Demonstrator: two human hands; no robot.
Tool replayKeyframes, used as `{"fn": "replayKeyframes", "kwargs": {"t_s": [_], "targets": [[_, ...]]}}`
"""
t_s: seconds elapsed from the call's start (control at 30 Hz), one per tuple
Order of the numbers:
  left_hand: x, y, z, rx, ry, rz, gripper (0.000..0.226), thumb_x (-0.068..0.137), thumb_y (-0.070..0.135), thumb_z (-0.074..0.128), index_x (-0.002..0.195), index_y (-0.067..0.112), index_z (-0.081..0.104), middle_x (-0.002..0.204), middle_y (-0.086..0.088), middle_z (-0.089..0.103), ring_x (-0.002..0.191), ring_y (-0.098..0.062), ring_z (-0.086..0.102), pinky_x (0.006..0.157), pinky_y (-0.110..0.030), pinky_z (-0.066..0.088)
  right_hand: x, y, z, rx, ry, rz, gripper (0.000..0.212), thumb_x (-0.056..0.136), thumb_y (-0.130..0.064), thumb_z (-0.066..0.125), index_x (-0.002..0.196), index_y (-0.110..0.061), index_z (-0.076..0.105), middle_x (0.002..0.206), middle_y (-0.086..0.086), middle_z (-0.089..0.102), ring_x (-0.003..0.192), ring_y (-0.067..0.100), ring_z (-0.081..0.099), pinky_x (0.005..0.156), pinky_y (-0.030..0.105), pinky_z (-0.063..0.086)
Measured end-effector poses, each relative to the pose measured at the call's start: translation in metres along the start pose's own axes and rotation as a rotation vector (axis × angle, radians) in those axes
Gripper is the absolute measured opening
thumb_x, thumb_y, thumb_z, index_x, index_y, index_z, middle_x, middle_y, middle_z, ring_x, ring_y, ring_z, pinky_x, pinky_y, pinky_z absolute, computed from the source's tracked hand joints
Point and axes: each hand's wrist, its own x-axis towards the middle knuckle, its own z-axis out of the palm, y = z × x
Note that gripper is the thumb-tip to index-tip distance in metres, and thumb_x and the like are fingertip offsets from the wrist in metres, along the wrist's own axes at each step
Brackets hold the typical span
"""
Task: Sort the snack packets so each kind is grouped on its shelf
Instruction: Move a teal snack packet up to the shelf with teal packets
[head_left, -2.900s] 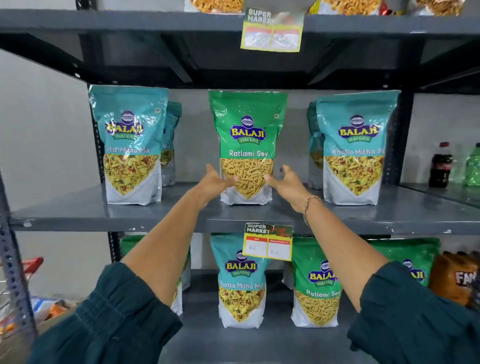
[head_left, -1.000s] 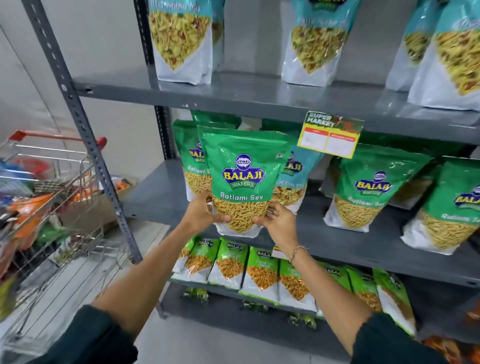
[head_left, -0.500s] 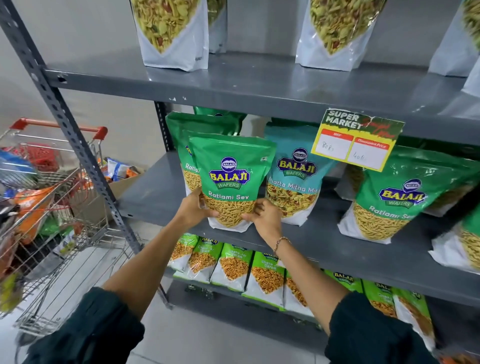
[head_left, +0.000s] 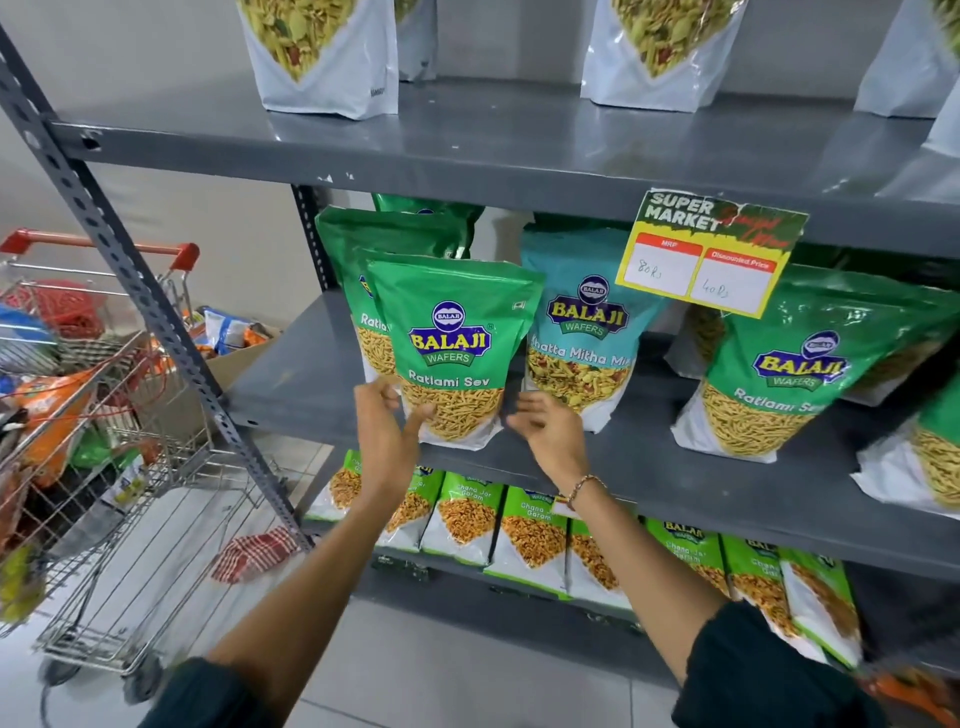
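- Left hand (head_left: 387, 431): fingers loosely spread, thumb tip touching the lower left corner of the green Ratlami Sev packet (head_left: 451, 353); nothing gripped.
- Packet stands upright at the front of the middle shelf (head_left: 649, 467), in front of another green packet (head_left: 358, 291), with a teal Khatta Mitha Mix packet (head_left: 582, 343) just beside it. Judged light, soft, crinkly, slick film; best held at both lower side edges.
- Right hand (head_left: 550, 434): open, empty, just beside the packet's lower right corner.
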Motion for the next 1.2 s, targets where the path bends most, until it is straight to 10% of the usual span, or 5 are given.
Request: {"fn": "replayKeyframes", "kwargs": {"t_s": [0.2,0.3,0.43,0.8,1.2], "targets": [[-0.038,0.042,0.070,0.048,-0.583,0.251,0.034,0.093,0.029,0.049,0.121,0.010,0.050,0.110,-0.005,0.059,0.105,-0.013,0.053,0.089,-0.021,0.044,-0.011,0.022,-0.058,0.022,0.555,-0.073,0.020,0.082,-0.023,0.066,0.085,-0.007,0.054,0.068,-0.006,0.057,0.063,0.002,0.056,0.059,0.009,0.043],[-0.035,0.062,0.110,-0.117,-0.585,0.133,0.071,0.087,0.030,0.060,0.139,0.001,0.022,0.133,0.000,0.038,0.121,-0.002,0.031,0.089,0.003,0.026,0.003,0.033,-0.079,-0.001,0.484,0.002,0.022,0.079,-0.016,0.068,0.091,-0.011,0.050,0.071,-0.005,0.054,0.069,0.012,0.055,0.068,0.032,0.047],[-0.001,0.053,0.149,-0.103,-0.490,-0.292,0.082,0.093,0.020,0.050,0.144,-0.002,-0.010,0.155,-0.012,0.016,0.141,-0.024,0.021,0.113,-0.027,0.021,0.024,0.034,-0.091,-0.079,0.279,0.074,0.051,0.072,-0.021,0.075,0.112,-0.005,0.048,0.107,0.004,0.058,0.095,0.017,0.057,0.081,0.032,0.047],[0.027,0.017,0.159,0.043,-0.523,-0.035,0.057,0.095,0.009,0.041,0.146,0.010,0.016,0.148,-0.011,0.036,0.137,-0.024,0.031,0.102,-0.021,0.021,0.037,0.042,-0.098,0.019,0.200,0.101,0.033,0.066,-0.008,0.078,0.089,-0.008,0.055,0.100,0.007,0.066,0.092,0.020,0.063,0.065,0.012,0.050],[0.006,0.032,0.146,0.198,-0.763,0.064,0.042,0.081,0.018,0.067,0.117,0.007,0.048,0.104,-0.010,0.061,0.100,-0.023,0.056,0.086,-0.033,0.044,-0.048,0.049,-0.120,0.004,0.388,0.030,0.033,0.066,-0.016,0.079,0.093,-0.007,0.063,0.094,0.011,0.071,0.084,0.012,0.065,0.077,0.031,0.055]]}}
